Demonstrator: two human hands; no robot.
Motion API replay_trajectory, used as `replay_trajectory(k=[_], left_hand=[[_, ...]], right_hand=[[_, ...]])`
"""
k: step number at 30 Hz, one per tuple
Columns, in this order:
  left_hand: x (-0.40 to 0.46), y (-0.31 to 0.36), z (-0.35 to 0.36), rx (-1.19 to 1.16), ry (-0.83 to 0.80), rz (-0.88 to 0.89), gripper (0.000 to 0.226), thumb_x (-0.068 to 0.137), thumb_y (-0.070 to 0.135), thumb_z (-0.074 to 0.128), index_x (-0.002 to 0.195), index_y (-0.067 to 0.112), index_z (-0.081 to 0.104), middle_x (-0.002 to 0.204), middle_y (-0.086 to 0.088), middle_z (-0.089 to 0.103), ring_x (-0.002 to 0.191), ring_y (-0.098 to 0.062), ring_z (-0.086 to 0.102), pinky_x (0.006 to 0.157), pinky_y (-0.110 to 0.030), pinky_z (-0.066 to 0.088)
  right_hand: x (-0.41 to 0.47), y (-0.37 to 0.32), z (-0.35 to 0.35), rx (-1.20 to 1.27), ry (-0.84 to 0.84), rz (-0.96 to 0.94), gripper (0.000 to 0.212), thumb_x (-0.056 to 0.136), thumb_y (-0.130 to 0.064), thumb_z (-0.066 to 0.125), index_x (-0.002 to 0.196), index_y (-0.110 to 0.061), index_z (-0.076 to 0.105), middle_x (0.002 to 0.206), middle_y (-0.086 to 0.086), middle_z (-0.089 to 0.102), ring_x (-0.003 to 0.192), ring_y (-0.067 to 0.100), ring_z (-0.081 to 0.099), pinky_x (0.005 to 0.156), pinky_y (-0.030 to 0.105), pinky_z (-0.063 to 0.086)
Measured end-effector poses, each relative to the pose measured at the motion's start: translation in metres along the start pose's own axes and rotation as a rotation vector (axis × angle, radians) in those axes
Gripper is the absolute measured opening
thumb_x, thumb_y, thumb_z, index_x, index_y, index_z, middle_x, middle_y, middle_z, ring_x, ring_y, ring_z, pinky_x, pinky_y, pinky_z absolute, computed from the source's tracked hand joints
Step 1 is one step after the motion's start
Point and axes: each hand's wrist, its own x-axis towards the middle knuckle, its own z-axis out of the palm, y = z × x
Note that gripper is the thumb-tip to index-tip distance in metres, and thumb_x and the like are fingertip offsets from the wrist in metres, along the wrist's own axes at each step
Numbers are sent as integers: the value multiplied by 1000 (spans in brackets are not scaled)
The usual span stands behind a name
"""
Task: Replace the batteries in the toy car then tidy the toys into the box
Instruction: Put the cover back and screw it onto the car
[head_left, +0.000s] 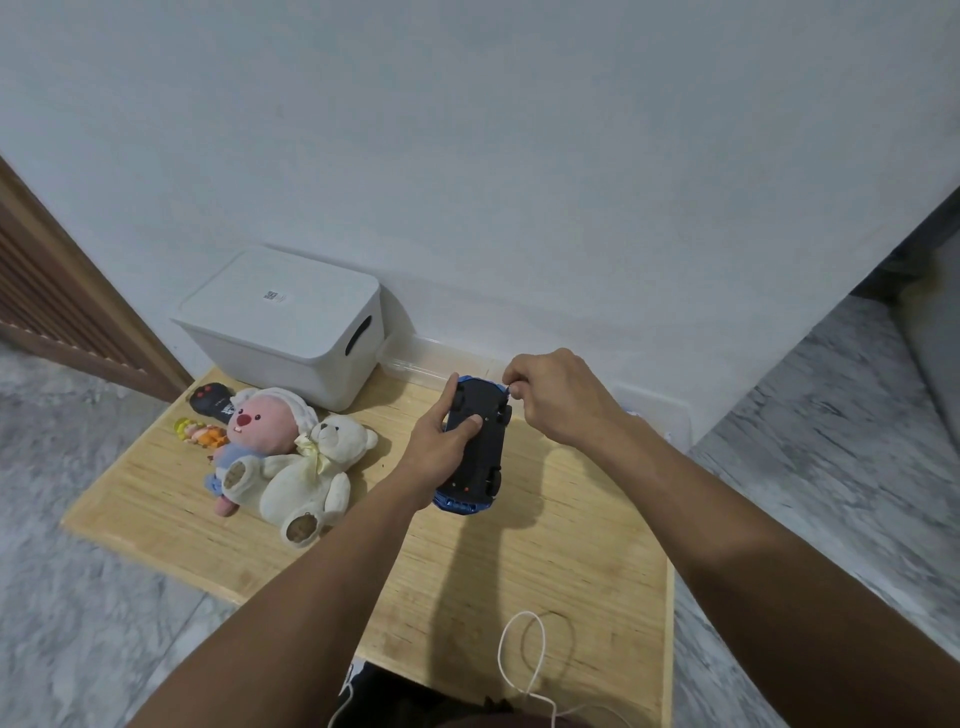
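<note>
A blue toy car (480, 457) lies upside down on the wooden table (545, 561), its black underside facing up. My left hand (441, 441) grips the car's left side, thumb pressed on the underside. My right hand (558, 397) is closed at the car's far end, fingertips pinching something small and silvery that I cannot make out. The white storage box (283, 322) stands lidded at the table's back left. A white teddy bear (311, 478), a pink plush (260, 421), a small orange figure (200, 432) and a black remote (210, 401) lie beside it.
A clear plastic tray (415, 361) sits against the wall behind the car. A white cable (524, 654) loops at the table's near edge. The white wall is close behind; a brown door stands at the left; marble floor surrounds the table.
</note>
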Motion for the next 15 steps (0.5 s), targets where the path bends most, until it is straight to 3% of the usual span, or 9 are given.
replay_trajectory(k=[6, 10, 13, 15], left_hand=[[-2, 0, 3, -3, -20, 12, 63, 98, 15, 54, 149, 42, 28, 119, 13, 54, 87, -8, 62, 52, -11, 50], [-1, -2, 2, 4, -13, 7, 62, 98, 16, 54, 148, 43, 28, 121, 13, 56, 87, -8, 63, 56, -14, 52], [1, -3, 1, 12, -5, -6, 62, 98, 17, 54, 147, 45, 28, 110, 20, 57, 86, -7, 62, 55, -14, 52], [1, -3, 1, 16, 2, -9, 62, 98, 17, 54, 147, 45, 29, 104, 23, 55, 85, -7, 62, 53, -12, 50]], right_hand=[[2, -3, -1, -215, 12, 77, 45, 98, -46, 42, 71, -12, 55, 64, 4, 49, 69, 29, 49, 60, 32, 33], [3, -2, -1, -70, -42, 57, 30, 95, -34, 55, 88, -10, 70, 82, 9, 67, 81, 28, 61, 69, 37, 49], [0, -1, 0, 1, -45, 62, 17, 95, -23, 58, 105, -13, 67, 99, 11, 68, 93, 28, 61, 76, 37, 51], [-2, -1, 1, 35, -30, 46, 11, 94, -14, 57, 104, -13, 62, 98, 11, 66, 92, 27, 62, 74, 38, 52]])
